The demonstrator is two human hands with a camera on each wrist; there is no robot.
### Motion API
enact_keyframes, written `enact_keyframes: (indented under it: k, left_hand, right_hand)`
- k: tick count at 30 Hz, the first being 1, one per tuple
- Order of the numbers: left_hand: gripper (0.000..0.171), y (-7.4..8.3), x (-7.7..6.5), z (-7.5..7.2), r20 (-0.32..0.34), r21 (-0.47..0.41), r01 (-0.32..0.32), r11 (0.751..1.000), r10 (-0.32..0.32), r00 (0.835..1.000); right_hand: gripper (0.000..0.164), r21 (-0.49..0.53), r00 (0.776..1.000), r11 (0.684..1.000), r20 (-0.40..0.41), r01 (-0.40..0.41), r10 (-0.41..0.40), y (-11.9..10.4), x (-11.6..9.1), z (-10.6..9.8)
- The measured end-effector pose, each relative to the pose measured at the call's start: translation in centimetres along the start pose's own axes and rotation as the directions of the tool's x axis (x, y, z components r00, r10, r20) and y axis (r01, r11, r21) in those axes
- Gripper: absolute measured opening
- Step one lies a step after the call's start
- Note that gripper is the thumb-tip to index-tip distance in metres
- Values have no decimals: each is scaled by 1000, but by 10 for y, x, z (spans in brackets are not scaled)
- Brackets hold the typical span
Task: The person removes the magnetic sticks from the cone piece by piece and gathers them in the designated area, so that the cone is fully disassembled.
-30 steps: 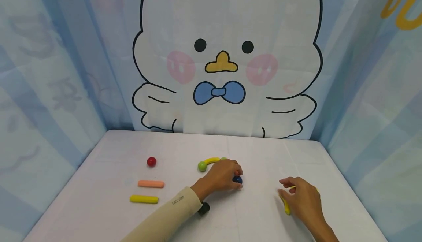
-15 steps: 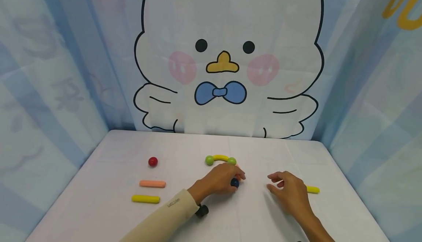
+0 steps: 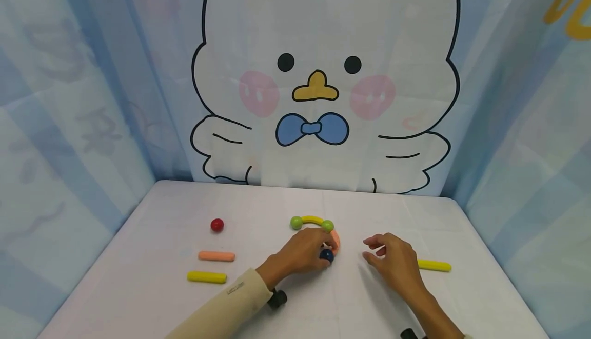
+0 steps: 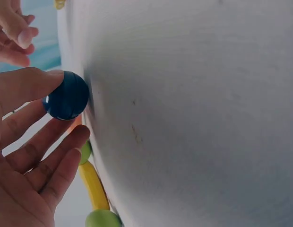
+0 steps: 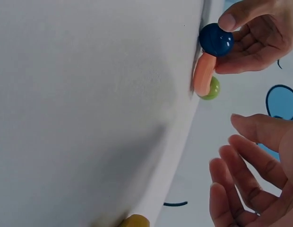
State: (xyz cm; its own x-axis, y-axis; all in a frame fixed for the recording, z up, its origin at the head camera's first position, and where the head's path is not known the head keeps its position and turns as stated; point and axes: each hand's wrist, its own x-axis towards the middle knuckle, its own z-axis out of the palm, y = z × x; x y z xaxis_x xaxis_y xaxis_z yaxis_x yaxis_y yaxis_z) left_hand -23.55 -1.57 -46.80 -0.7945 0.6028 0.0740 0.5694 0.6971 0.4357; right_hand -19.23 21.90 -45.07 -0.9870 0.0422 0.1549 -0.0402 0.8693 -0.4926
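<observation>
In the head view my left hand [image 3: 300, 252] pinches a dark blue ball [image 3: 327, 255] between thumb and fingers, low over the table. The ball touches one end of a curved orange stick [image 5: 204, 74], as the right wrist view shows. Beyond it, a green ball [image 3: 327, 225], a curved yellow stick [image 3: 312, 219] and another green ball [image 3: 296, 222] join up in an arc. My right hand [image 3: 394, 262] hovers to the right, fingers loosely bent, holding nothing. A yellow stick [image 3: 434, 265] lies beside it, partly hidden behind the hand.
On the left of the white table [image 3: 138, 287] lie a red ball [image 3: 217, 225], an orange stick [image 3: 216, 256] and a yellow stick [image 3: 207, 277]. A printed curtain [image 3: 318, 164] closes off the back and sides.
My right hand has come leftward, away from the yellow piece it was at. The joined arc has swung rightward and straightened, while the left hand keeps its pinch on the blue ball.
</observation>
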Motion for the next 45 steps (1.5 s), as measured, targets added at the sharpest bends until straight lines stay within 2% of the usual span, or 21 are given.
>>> enact_keyframes:
  k: [9, 15, 19, 24, 33, 45]
  left_hand:
    - [32, -2, 1, 1, 31, -21, 0, 1000, 1, 1000]
    - [36, -3, 1, -1, 54, -43, 23, 999, -21, 998]
    - [36, -4, -2, -2, 42, -38, 37, 999, -35, 999]
    - [37, -5, -5, -2, 4, -1, 41, 999, -41, 999]
    - [32, -10, -2, 2, -1, 14, 29, 999, -29, 1000]
    - [27, -10, -3, 3, 1, 19, 7, 1000, -7, 1000]
  right_hand:
    - [27, 30, 1000, 999, 8, 23, -23, -13, 11, 11]
    - [37, 77, 998, 995, 24, 58, -60, -22, 19, 21]
    - [44, 117, 995, 989, 37, 90, -94, -24, 26, 29]
    - [44, 149, 992, 983, 51, 108, -117, -27, 34, 38]
    - [50, 75, 991, 994, 101, 77, -85, -35, 42, 45]
    - [52, 35, 992, 998, 108, 60, -64, -34, 51, 52]
